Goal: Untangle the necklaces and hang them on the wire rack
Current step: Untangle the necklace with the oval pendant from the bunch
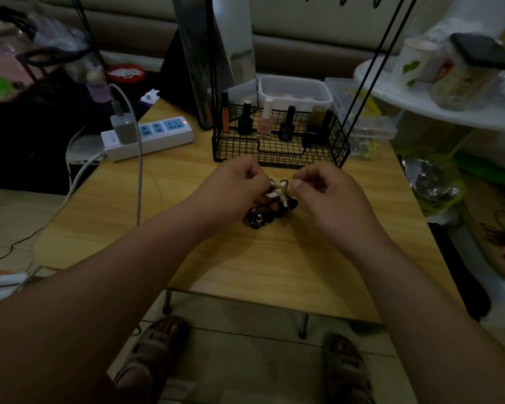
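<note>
standing low in a dim room, the wooden table (274, 272) takes up most of the floor between a padded sofa back on the far side and a white round shelf (420, 103) crowded with jars off its right edge. the person sits at the near edge, sandalled feet (155, 348) on pale tiles under it.

the wire rack (280, 154) stands at the middle of the far edge: a black mesh basket with thin black rods rising from it past the top of view. behind it are clear plastic boxes (295, 91). a white power strip (158, 135) lies near the far left corner, slanted, with a grey charger (123, 128) plugged in and its cable trailing over the left edge.

both bare forearms reach in from the near edge. the left hand (236, 188) has its fingers curled in, pinching the pale pieces at the top of the necklaces (274, 205). the right hand (327, 193) has thumb and forefinger closed together at the clump's upper right side.

the necklaces are one knotted clump at the table's centre, just in front of the rack and between the two hands. its long axis runs on a slant, from dark beads at the near left up to the far right, white shell-like bits uppermost. i cannot tell whether the lowest beads touch the wood.

nail polish bottles (266, 121) stand upright in a row inside the basket.
</note>
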`<state>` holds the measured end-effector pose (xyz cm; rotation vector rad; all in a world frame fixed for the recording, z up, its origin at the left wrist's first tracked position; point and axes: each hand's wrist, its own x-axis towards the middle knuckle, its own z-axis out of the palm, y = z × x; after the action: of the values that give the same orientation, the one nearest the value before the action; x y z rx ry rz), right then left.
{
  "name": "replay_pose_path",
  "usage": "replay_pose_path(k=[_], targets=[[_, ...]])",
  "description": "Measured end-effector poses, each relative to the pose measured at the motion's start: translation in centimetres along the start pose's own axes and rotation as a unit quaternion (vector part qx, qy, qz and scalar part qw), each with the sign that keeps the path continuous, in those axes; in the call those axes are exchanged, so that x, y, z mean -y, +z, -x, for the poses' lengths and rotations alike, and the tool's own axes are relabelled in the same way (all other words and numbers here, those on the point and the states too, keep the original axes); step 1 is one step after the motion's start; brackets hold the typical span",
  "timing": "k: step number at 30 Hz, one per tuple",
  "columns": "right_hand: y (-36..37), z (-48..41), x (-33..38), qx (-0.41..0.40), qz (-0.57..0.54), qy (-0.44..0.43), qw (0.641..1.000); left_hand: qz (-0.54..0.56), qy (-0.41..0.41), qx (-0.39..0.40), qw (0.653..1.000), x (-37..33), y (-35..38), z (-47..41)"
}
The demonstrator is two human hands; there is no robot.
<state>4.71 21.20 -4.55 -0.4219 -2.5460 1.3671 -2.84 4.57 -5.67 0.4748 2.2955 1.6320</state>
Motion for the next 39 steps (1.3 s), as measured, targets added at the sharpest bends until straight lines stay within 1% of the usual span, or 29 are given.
replay_pose_path(k=[3, 7, 11, 17, 20, 22, 25, 29, 31, 34, 39], targets=[[0.3, 0.2, 0.1, 0.050, -0.008, -0.003, 0.999, -0.018, 0.017, 0.004, 1.000, -0.1, 0.0, 0.1], [0.4, -0.1, -0.1, 0.067, -0.026, 0.005, 0.997, -0.047, 0.044, 0.007, 0.998, -0.1, 0.0, 0.2], [-0.2, -0.4, -0.6, 0.086, -0.041, 0.030, 0.995, -0.081, 0.067, -0.033, 0.994, -0.1, -0.1, 0.2], [-0.2, -0.3, -0.8, 0.103, -0.059, 0.022, 0.993, -0.025, 0.011, -0.022, 0.999, -0.1, -0.1, 0.0], [-0.1, -0.5, -0.9, 0.112, -0.092, 0.043, 0.988, 0.007, -0.025, -0.028, 0.999, 0.1, -0.2, -0.2], [-0.3, -0.6, -0.8, 0.113, -0.134, 0.071, 0.982, -0.006, -0.023, -0.019, 1.000, 0.2, -0.4, -0.1], [-0.5, -0.8, -0.8, 0.104, -0.179, 0.102, 0.973, -0.046, 0.012, 0.009, 0.999, -0.1, -0.7, 0.3], [-0.3, -0.7, -0.7, 0.071, -0.197, 0.097, 0.973, -0.068, 0.036, 0.049, 0.996, -0.5, -0.5, 0.8], [-0.2, -0.6, -0.6, 0.069, -0.205, 0.093, 0.972, -0.098, 0.062, 0.057, 0.992, -0.5, -0.2, 1.0], [-0.1, -0.6, -0.6, 0.058, -0.169, 0.081, 0.981, -0.132, 0.078, 0.027, 0.988, -0.2, 0.0, 0.7], [0.2, -0.2, -0.4, 0.041, -0.140, 0.046, 0.988, -0.093, 0.057, 0.057, 0.992, -0.1, 0.1, 0.6]])
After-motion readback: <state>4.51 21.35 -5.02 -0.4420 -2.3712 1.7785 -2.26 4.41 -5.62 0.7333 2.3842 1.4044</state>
